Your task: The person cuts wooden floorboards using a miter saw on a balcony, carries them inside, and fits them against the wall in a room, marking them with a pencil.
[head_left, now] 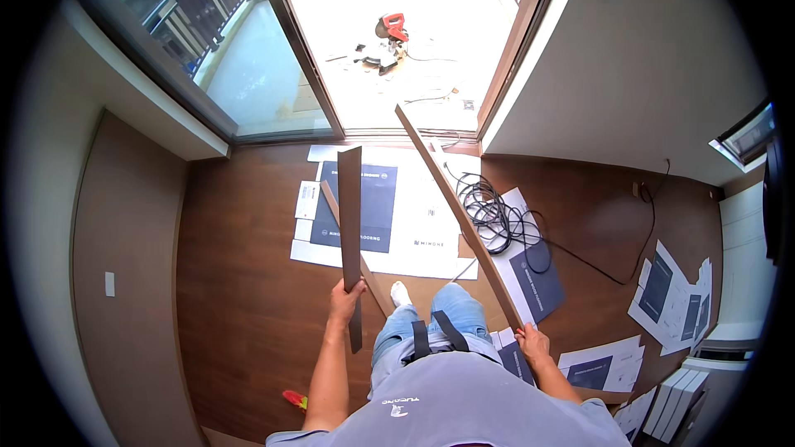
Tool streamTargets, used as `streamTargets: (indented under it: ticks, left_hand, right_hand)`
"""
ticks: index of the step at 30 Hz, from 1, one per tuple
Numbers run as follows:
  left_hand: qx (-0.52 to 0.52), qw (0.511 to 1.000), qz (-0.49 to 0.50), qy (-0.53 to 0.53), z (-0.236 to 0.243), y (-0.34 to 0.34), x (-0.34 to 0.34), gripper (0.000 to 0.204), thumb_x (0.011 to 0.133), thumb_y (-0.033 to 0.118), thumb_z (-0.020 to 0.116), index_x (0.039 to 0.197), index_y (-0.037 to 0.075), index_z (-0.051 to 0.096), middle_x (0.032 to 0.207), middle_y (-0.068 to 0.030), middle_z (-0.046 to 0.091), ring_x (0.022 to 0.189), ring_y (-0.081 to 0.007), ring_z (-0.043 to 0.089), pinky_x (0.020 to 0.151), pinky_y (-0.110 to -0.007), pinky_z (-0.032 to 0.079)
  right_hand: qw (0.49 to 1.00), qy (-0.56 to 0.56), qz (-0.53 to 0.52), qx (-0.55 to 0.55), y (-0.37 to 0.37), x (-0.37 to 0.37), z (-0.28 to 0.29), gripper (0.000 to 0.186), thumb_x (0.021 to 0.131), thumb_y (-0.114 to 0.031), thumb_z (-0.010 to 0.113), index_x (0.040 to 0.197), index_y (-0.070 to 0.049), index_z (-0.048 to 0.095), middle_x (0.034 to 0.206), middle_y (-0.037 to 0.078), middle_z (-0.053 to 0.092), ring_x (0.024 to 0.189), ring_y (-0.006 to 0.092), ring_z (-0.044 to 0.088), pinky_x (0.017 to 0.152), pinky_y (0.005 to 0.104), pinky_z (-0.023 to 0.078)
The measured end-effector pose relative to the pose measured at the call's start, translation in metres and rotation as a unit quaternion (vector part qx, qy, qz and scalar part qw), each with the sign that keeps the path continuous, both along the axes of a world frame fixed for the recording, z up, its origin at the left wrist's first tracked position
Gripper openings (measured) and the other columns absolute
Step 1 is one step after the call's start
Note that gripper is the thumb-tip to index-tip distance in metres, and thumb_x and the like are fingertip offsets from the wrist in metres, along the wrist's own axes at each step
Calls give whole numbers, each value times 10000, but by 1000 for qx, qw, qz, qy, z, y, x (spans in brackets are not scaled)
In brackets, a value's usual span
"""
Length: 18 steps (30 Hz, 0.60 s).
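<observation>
My left hand [346, 300] is wrapped round a flat, dark brown wood strip [351, 207] near its lower part, and the strip points away from me. In my right hand [532, 342] is the near end of a longer brown wood strip [457, 209]. That one slants forward and left, its far end before the open balcony doorway. Behind the left strip, a narrow light-brown strip [377, 288] crosses at an angle, partly covered. Beneath both held pieces lie flattened white and navy cardboard sheets [414, 199] on the dark wood floor.
A tangled black cable [494, 219] lies right of the longer strip and runs to the right wall. On the balcony stands a red and black mitre saw [389, 43]. More cardboard [675, 298] is at right. A red-yellow item [295, 399] rests lower left, and a glass door [265, 66] stands ahead.
</observation>
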<state>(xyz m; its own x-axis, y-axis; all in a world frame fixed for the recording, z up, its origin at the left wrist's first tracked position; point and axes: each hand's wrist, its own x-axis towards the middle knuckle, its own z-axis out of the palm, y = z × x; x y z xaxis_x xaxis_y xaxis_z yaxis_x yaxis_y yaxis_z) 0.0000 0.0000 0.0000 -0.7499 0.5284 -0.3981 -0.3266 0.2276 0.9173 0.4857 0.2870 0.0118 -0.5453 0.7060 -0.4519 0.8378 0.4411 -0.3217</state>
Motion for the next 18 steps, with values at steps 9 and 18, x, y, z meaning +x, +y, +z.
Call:
streamTargets:
  ticks: [9, 18]
  left_hand:
    - [55, 996, -5, 71, 45, 237, -262, 236, 960, 197, 741, 1104, 14, 704, 966, -48, 741, 930, -138, 691, 864, -288, 531]
    - [99, 990, 25, 101, 123, 366, -409, 197, 986, 131, 689, 1155, 30, 706, 1071, -61, 743, 1035, -143, 670, 962, -284, 493]
  right_hand:
    - [999, -24, 29, 23, 171, -206, -42, 267, 875, -255, 729, 954, -49, 580, 900, 200, 696, 874, 421, 684, 763, 528, 540]
    - [994, -76, 34, -75, 304, -390, -35, 332, 878, -304, 723, 1006, -36, 574, 956, 250, 705, 955, 450, 680, 822, 535, 534]
